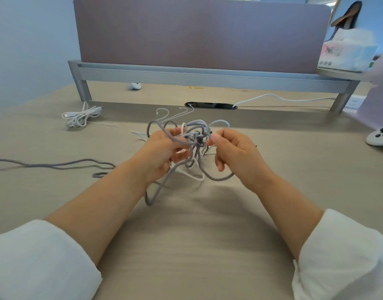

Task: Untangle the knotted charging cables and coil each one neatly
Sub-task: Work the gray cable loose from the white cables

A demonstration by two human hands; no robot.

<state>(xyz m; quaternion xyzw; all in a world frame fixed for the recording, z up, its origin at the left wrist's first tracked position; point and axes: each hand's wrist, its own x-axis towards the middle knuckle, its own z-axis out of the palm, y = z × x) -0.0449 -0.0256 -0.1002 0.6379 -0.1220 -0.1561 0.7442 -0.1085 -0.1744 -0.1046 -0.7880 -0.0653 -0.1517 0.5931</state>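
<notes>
A knot of grey braided and white charging cables hangs just above the desk between my hands. My left hand grips the left side of the tangle, with grey strands running over its fingers. My right hand pinches the right side of the knot between thumb and forefinger. Loops of grey and white cable droop below the knot onto the desk. A grey cable tail trails off to the left edge. A separate white cable lies bundled at the far left.
The wooden desk carries a grey monitor riser at the back in front of a mauve partition. A white power cord runs from a cable grommet. A white game controller lies at the right edge, and a tissue pack sits on a shelf.
</notes>
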